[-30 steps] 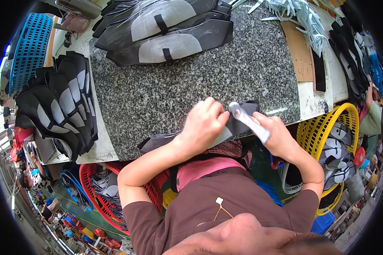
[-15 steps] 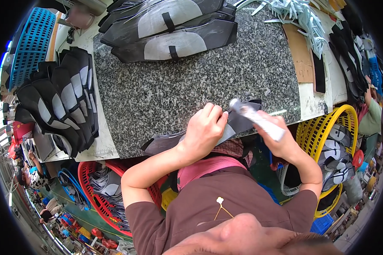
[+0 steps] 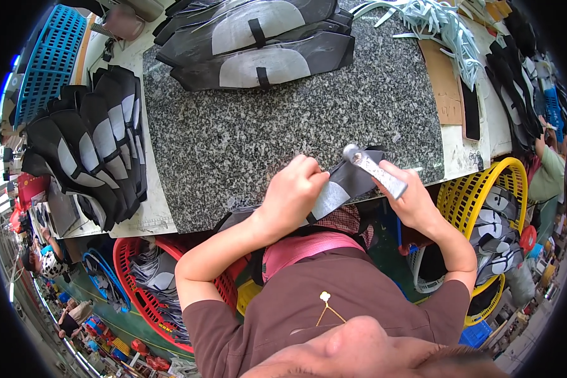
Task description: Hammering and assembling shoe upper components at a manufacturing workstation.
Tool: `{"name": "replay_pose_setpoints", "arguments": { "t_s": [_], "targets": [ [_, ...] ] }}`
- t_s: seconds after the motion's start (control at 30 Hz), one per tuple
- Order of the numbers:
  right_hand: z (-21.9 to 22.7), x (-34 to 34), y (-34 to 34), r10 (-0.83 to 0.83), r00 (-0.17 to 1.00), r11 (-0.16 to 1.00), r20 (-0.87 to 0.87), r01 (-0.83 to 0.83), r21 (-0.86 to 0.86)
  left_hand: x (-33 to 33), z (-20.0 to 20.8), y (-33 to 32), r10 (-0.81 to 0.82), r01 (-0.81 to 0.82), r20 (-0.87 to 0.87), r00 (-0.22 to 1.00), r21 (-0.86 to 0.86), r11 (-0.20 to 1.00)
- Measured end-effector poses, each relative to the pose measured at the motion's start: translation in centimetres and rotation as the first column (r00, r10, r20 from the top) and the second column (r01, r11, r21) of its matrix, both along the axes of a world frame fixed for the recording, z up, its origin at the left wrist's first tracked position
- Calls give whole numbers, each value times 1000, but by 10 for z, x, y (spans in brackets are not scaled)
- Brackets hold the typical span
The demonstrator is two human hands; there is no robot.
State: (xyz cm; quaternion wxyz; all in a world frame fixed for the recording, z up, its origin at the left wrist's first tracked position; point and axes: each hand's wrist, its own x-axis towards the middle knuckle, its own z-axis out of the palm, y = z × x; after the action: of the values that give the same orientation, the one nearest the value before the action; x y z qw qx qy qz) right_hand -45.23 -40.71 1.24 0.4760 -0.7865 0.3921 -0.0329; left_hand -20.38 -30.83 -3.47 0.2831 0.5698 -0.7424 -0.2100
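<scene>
At the near edge of the granite slab (image 3: 277, 132) lies a black shoe-upper-like piece (image 3: 358, 181) with a light grey patch. My left hand (image 3: 293, 195) is closed on its upper edge, fingers pinched together, and covers part of it. In my right hand (image 3: 414, 200) is a hammer (image 3: 378, 171) with a silver metal head. The round face of the hammer is just over the black end of the piece; whether they touch, I cannot tell. My right fingers wrap the hammer close to its head, and its handle is mostly hidden.
Similar black and grey pieces (image 3: 264, 66) lie stacked at the slab's far side. More fan out in a pile (image 3: 85, 142) on the left. Pale strips (image 3: 444, 44), cardboard (image 3: 442, 88) and a dark phone-like slab (image 3: 470, 113) lie right. Red (image 3: 127, 277) and yellow (image 3: 457, 198) baskets flank me.
My left hand has shifted slightly left along the piece, baring more of the grey patch. The hammer has tilted a little and looks sharper than before.
</scene>
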Motion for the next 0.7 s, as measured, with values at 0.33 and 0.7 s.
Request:
{"name": "replay_pose_setpoints", "arguments": {
  "t_s": [0.33,0.7],
  "targets": [
    [-5,5,15,53,998,998,-20,-54,-36,16,4,6,149,-70,-257,955,293,953],
    [-2,19,29,64,998,997,25,-64,29,16,4,23,148,-116,-203,968,159,980]
  ]
}}
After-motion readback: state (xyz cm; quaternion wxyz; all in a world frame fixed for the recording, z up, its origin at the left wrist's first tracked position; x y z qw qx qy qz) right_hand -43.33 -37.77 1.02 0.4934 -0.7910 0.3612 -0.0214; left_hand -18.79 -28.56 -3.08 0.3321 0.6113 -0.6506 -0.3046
